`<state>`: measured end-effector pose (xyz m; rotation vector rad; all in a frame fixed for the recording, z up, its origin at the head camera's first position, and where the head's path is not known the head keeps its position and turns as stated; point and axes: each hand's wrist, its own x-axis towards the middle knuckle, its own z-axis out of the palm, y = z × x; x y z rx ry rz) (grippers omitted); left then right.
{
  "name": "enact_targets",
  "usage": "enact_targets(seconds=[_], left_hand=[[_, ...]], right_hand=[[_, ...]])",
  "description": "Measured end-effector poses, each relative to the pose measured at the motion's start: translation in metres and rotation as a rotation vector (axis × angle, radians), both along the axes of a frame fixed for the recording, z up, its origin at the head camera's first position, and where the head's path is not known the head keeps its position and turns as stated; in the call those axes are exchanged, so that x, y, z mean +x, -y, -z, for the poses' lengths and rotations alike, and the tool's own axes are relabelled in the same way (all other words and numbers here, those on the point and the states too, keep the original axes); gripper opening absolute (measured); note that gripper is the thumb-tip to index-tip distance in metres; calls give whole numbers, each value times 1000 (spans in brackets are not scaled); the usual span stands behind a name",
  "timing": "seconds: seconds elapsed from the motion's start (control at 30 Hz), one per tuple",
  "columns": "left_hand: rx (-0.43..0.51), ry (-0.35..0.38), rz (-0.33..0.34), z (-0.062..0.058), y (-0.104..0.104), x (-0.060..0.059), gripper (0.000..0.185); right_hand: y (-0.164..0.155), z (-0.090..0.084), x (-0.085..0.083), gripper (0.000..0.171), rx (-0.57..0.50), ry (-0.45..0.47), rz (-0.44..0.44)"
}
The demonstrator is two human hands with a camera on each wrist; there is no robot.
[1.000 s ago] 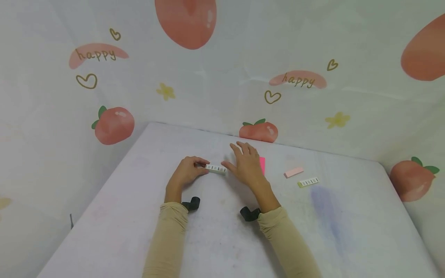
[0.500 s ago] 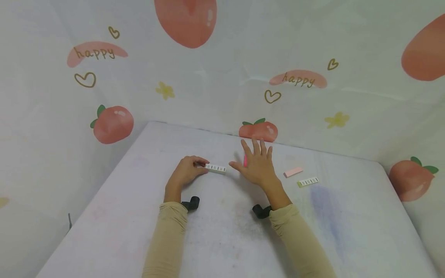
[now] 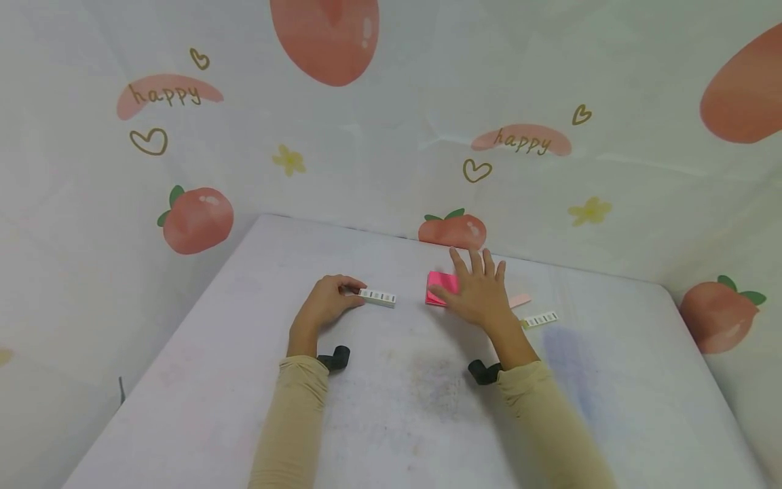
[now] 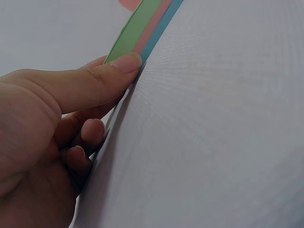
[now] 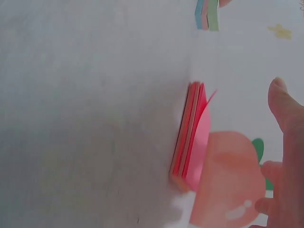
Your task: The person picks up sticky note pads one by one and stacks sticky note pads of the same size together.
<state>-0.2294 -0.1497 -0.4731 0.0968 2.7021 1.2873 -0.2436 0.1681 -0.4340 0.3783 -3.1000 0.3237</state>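
My left hand point(image 3: 326, 302) pinches one end of a small stack of sticky note strips point(image 3: 379, 297) by thumb and fingers. Layers of green, pink and blue show along its edge in the left wrist view, and a printed white label tops it. To the right, my right hand point(image 3: 479, 292) hovers with fingers spread and nothing in its grasp, partly over a bright pink sticky note pad point(image 3: 438, 282). In the right wrist view that pad point(image 5: 197, 147) has layered red and orange edges, and its top sheet curls up at one end.
Beyond the right hand lie a pale pink strip point(image 3: 521, 299), partly covered by that hand, and a yellow-green strip point(image 3: 541, 319) with a printed label. The white table point(image 3: 391, 421) meets a fruit-patterned backdrop point(image 3: 379, 170) at its back edge.
My right hand has moved right, away from the strip stack, and its fingers have spread; the bright pink pad shows more now. The left hand and its stack have stayed put.
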Motion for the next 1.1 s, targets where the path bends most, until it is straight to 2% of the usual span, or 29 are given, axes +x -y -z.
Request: enact_targets(seconds=[0.6, 0.93, 1.1], left_hand=[[0, -1, 5, 0, 1, 1, 28], [2, 1, 2, 0, 2, 1, 29], [0, 1, 6, 0, 1, 1, 29]], right_hand=[[-62, -1, 4, 99, 86, 116, 43], [-91, 0, 8, 103, 81, 177, 75], [-101, -1, 12, 102, 92, 187, 60]])
